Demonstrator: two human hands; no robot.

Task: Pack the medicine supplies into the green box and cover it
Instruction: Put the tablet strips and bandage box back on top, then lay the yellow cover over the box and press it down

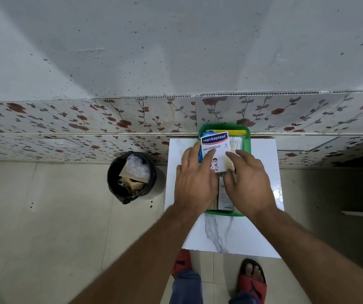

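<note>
Fingers (209, 155) of left hand (195, 178) and right hand (249, 181) spread loosely, resting on a Hansaplast plaster pack (214, 148); firm grasp cannot be confirmed. Pack lies atop other supplies in green box (247, 137), uncovered, on white marble-look table (226, 233) against the wall. Bin (131, 177) on floor, left.

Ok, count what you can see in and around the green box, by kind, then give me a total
Green box: 1
Hansaplast plaster pack: 1
Cotton swab pack: 1
White carton between the hands: 1
Yellow item at the far end: 1
Black bin: 1
Hands, left hand and right hand: 2
Total: 8; other contents are hidden.
</note>
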